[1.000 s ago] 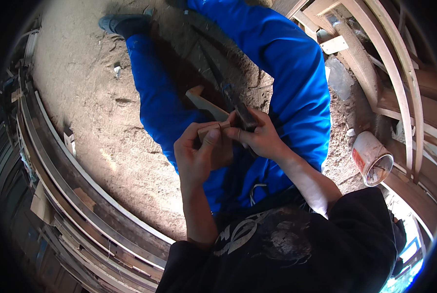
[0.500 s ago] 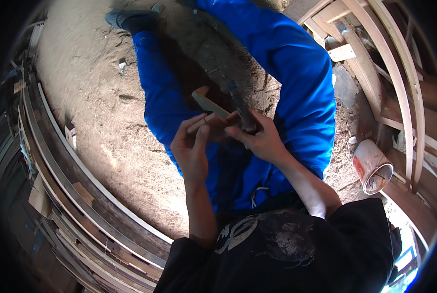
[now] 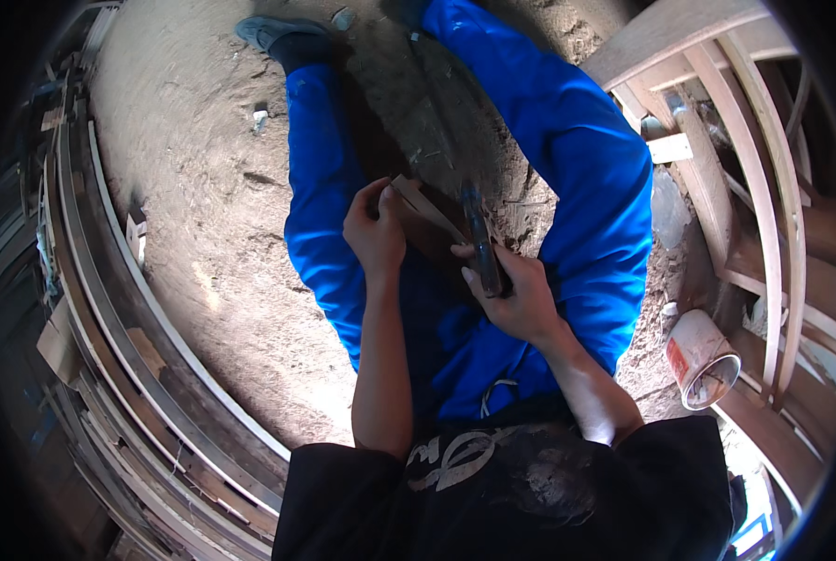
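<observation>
Between my legs I hold a small piece of light wood (image 3: pixel 429 208) at a slant. My left hand (image 3: pixel 377 234) pinches its far left end, fingers curled round it. My right hand (image 3: pixel 522 297) is closed on a long, dark hand tool (image 3: pixel 480 238) that points away from me. The tool's exact kind is too dim to make out. Fingertips of the right hand reach the wood's near end, beside the tool; whether they grip it I cannot tell.
My legs in blue trousers (image 3: pixel 593 168) spread over the bare dirt ground (image 3: pixel 203 215). Long wooden strips (image 3: pixel 170 346) are stacked at left. On the right stand a wooden frame (image 3: pixel 707 178) and a stained white bucket (image 3: pixel 703 360), tipped on its side.
My left hand has shifted farther away from me, to the wood's far end. The wood has turned in my grasp. The whole view has moved slightly, legs and bucket with it.
</observation>
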Demonstrator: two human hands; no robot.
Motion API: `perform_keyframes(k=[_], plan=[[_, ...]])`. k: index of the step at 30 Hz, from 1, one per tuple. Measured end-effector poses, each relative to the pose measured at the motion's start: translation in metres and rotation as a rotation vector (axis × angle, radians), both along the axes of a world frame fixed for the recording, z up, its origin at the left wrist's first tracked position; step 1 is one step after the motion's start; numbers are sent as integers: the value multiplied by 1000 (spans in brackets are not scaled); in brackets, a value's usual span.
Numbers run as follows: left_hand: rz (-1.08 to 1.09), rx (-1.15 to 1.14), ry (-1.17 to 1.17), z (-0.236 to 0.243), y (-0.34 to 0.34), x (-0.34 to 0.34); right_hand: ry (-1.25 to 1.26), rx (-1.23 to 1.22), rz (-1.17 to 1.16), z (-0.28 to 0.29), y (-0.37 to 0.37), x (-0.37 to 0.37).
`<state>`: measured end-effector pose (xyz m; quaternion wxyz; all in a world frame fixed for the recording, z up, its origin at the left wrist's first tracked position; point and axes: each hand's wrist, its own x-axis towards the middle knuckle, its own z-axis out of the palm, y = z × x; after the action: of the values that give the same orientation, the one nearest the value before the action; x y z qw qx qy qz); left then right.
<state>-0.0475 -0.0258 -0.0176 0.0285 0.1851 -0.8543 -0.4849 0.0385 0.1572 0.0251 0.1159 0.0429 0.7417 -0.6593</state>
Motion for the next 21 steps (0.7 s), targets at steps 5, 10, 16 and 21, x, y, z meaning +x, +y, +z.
perform_keyframes(k=[5, 10, 16, 21], plan=[[-79, -541, 102, -35, 10, 2, 156, -52, 11, -13, -6, 2], [-77, -612, 122, -56, 3, 10, -7, -110, 184, -2, 0, 3], [18, -343, -1, -60, -2, -12, -37, -100, 243, 1, 2, 1], [21, -443, -68, -65, -5, -23, -37, -104, 215, 0, 1, 3]])
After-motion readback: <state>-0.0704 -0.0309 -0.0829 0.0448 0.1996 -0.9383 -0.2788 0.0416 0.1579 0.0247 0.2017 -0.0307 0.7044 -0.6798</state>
